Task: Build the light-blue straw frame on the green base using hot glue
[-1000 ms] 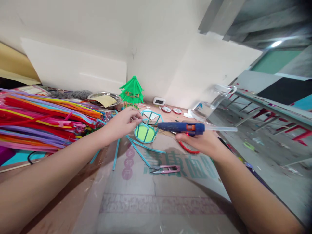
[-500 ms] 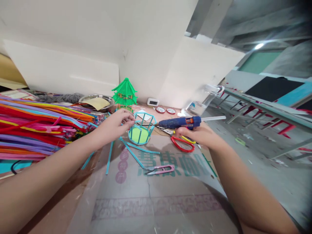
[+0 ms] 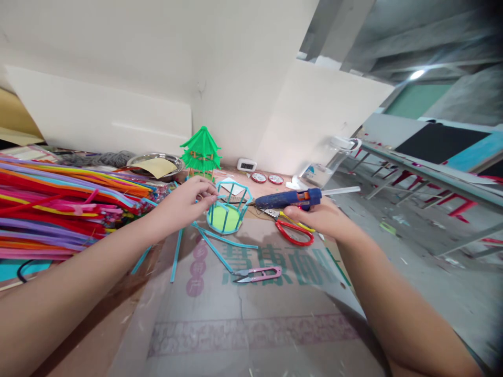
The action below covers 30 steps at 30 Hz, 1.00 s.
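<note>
My right hand (image 3: 314, 213) is wrapped round a blue hot glue gun (image 3: 281, 199) with a clear glue stick out of its back. Its nozzle points left, at the right side of a small cage (image 3: 231, 209) of light blue pipe cleaners with a yellow-green base. At the cage's upper left edge, my left hand (image 3: 195, 198) is closed in a pinch on it; the exact contact is partly hidden. Red-handled scissors (image 3: 294, 233) lie below the glue gun. Nearer me are loose blue pipe cleaners (image 3: 223, 242) and pink thread snips (image 3: 259, 274).
Bundles of coloured pipe cleaners (image 3: 58, 209) fill the left side. Behind the cage stand a green pagoda-like model (image 3: 202, 149), a metal dish (image 3: 178, 166), a small digital clock (image 3: 247, 165) and a clear plastic jug (image 3: 318, 173). Printed cardboard (image 3: 251, 314) covers the tabletop before me.
The glue gun and my right hand have shifted slightly left, bringing the nozzle closer to the cage's rim. My left hand stays almost still at the cage.
</note>
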Each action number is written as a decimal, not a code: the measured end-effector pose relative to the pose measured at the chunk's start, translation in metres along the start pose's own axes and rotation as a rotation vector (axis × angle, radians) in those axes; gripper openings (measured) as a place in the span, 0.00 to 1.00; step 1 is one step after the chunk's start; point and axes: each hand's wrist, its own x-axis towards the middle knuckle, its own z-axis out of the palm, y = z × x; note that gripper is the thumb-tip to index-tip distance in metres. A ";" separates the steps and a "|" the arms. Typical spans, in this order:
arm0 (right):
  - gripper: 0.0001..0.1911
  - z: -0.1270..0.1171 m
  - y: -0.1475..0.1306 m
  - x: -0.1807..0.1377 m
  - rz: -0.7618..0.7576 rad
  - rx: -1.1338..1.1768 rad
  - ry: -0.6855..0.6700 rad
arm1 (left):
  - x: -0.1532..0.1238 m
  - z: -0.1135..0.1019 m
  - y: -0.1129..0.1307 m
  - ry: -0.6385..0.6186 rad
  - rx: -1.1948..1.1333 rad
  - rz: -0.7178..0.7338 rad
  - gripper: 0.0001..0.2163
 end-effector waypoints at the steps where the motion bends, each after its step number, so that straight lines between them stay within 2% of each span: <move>1: 0.16 0.001 0.002 0.000 0.009 -0.006 0.005 | 0.000 0.000 0.000 0.002 -0.001 -0.001 0.12; 11: 0.14 0.004 0.007 0.002 -0.028 -0.022 -0.051 | 0.000 0.001 0.000 0.002 0.004 -0.005 0.12; 19: 0.13 0.006 0.007 0.004 -0.063 -0.044 -0.034 | 0.000 0.000 0.001 -0.012 0.000 -0.005 0.12; 30: 0.15 0.006 0.017 0.003 -0.003 -0.136 -0.029 | 0.000 -0.001 0.003 -0.008 -0.002 -0.002 0.12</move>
